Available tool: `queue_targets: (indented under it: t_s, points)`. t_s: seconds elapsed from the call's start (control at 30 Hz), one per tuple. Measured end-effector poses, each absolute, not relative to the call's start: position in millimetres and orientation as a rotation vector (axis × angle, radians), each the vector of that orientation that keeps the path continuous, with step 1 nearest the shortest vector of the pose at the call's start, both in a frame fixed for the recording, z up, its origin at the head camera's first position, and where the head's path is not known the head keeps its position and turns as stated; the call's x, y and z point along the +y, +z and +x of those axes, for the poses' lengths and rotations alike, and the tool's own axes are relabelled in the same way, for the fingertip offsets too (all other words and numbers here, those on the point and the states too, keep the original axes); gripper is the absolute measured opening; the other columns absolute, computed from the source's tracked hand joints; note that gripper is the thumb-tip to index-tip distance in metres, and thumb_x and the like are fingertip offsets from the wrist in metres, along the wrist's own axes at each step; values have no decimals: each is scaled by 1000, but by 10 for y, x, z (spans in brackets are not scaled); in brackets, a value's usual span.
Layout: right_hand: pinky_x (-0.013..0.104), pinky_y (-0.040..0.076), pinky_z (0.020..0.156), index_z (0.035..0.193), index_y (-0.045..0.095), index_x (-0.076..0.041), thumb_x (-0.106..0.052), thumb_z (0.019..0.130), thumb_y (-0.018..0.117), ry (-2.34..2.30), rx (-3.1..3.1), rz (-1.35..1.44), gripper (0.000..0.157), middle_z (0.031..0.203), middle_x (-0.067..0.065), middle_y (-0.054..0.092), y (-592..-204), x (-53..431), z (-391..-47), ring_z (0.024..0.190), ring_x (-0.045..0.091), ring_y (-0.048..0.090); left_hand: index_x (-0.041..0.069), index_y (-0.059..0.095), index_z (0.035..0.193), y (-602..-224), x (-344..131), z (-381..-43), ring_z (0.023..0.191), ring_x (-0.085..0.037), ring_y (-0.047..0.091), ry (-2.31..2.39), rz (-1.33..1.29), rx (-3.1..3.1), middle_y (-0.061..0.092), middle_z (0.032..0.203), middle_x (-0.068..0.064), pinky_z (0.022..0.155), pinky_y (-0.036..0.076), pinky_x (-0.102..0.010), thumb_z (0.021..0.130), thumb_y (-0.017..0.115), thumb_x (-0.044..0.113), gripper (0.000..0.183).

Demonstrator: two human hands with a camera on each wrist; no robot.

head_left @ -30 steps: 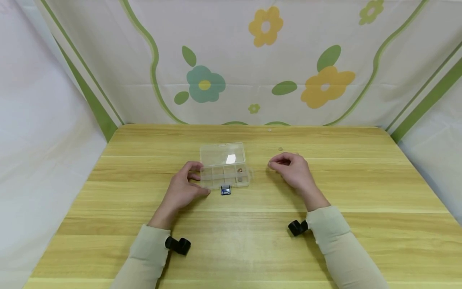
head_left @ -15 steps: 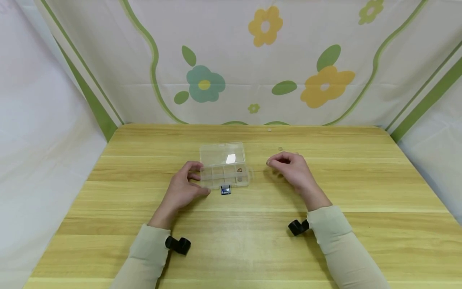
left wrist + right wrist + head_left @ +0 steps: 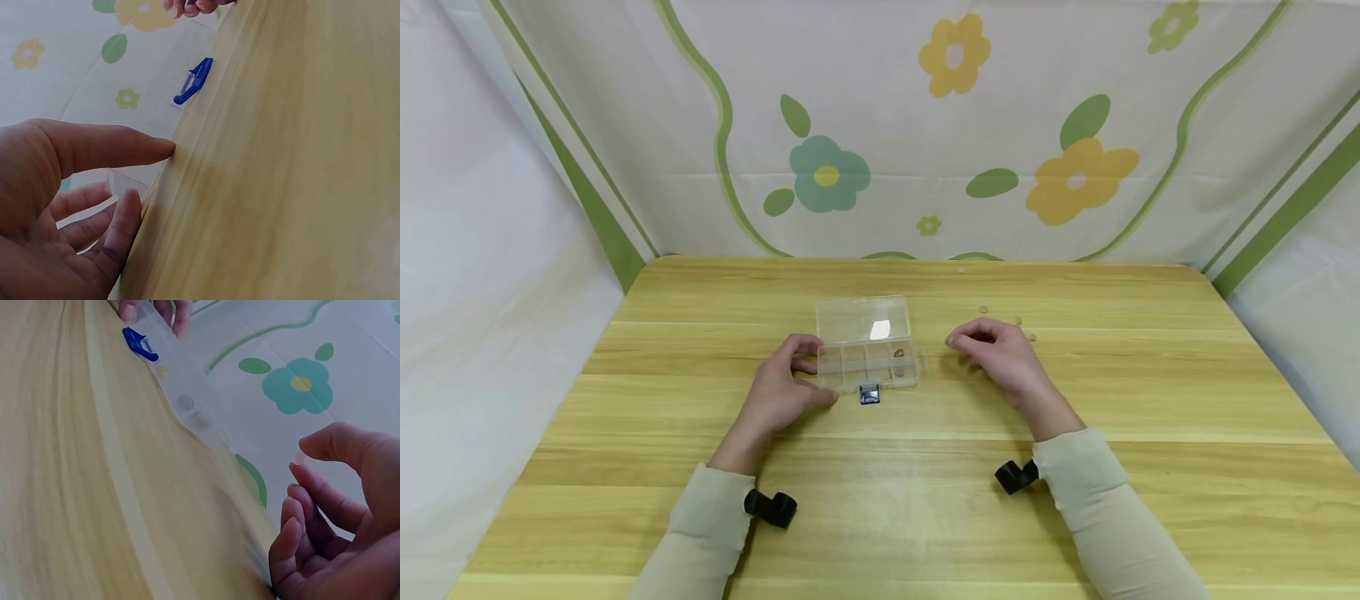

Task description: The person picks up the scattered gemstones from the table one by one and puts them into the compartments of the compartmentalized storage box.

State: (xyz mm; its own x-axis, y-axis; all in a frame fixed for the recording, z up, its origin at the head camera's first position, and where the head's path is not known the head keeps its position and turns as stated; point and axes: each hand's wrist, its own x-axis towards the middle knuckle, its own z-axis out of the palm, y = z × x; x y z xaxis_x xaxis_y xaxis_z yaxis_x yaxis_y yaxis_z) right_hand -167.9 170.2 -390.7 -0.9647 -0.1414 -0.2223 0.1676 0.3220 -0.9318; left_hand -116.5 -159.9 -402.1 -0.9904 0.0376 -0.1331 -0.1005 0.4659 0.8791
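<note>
A clear plastic compartment box [image 3: 853,377] lies on the table with its lid [image 3: 850,321] folded back and a blue latch [image 3: 869,393] at the front. My left hand [image 3: 778,392] holds the box's left end, thumb at the front corner and fingers at the side and back. A brown piece [image 3: 898,353] and a greyish round piece [image 3: 899,372] sit in the rightmost compartments. To the right of the box, above the table, my right hand [image 3: 1003,358] pinches a small translucent piece [image 3: 299,455] between thumb and index finger; its exact kind I cannot tell.
Several small pale pieces lie on the wooden table [image 3: 887,500], among them one round piece [image 3: 983,309] beyond the right hand and another small piece [image 3: 961,269] near the back edge. A floral cloth [image 3: 895,125] hangs behind the table.
My right hand has shifted left toward the box, keeping its pinch. Small pieces behind it now show more fully. My left hand and the box have stayed in place.
</note>
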Motion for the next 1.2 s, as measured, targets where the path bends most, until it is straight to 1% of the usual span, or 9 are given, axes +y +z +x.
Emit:
queue_targets:
  t_s: [0.3, 0.63, 0.8, 1.2]
  points:
    - [33, 58, 83, 117, 76, -6, -22, 101, 76, -1679, 2311, -15, 23, 107, 1, 71, -3925, 1603, -1670, 99, 25, 63, 9, 58, 143, -4020, -1599, -1167, 121, -33, 62, 1538, -68, 2589, 63, 143, -15, 102, 52, -46, 77, 91, -1, 74]
    - [32, 56, 79, 114, 77, -6, -20, 98, 78, -1665, 2307, -41, 21, 106, 2, 71, -3928, 1514, -1635, 94, 25, 63, 10, 57, 143, -4027, -1612, -1169, 122, -33, 61, 1533, -67, 2584, 62, 145, -14, 101, 53, -45, 78, 91, 1, 74]
    - [32, 55, 79, 113, 77, -8, -21, 97, 79, -1659, 2300, -42, 21, 107, 2, 72, -3908, 1443, -1622, 93, 26, 63, 10, 58, 143, -4033, -1615, -1171, 121, -32, 61, 1531, -71, 2585, 62, 145, -14, 101, 52, -45, 78, 92, 1, 74]
    - [30, 52, 81, 112, 78, -9, -18, 97, 80, -1689, 2282, -78, 18, 112, 2, 72, -3909, 1292, -1618, 98, 23, 59, 9, 58, 143, -4028, -1604, -1168, 121, -32, 62, 1546, -63, 2576, 62, 145, -14, 101, 53, -44, 78, 91, -1, 74]
